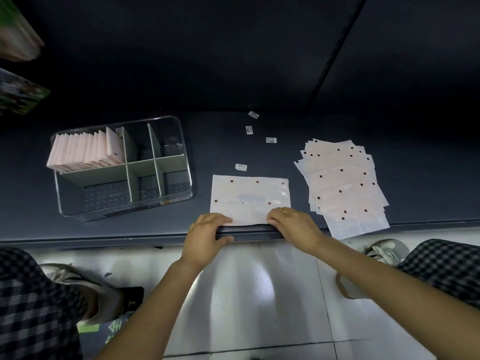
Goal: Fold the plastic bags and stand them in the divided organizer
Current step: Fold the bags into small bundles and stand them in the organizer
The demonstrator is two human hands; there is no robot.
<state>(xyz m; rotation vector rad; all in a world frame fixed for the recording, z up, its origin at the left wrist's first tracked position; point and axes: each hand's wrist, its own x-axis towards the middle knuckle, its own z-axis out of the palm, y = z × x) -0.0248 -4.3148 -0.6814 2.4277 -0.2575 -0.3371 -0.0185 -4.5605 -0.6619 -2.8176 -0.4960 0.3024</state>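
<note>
both hands pinch the near edge of one flat plastic bag point(250, 198) at the table edge point(104, 240), left hand point(207, 231) at its left corner, right hand point(291, 223) at its right. the clear divided organizer point(179, 175) to the left holds folded bags point(85, 150) upright in its back-left compartment. a stack of unfolded bags point(345, 185) lies to the right.

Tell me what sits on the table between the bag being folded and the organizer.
Nothing visible does. The bag lies flat under both hands, left hand and right hand, and bare table separates it from the organizer. The nearest sticker lies behind the bag.
</note>
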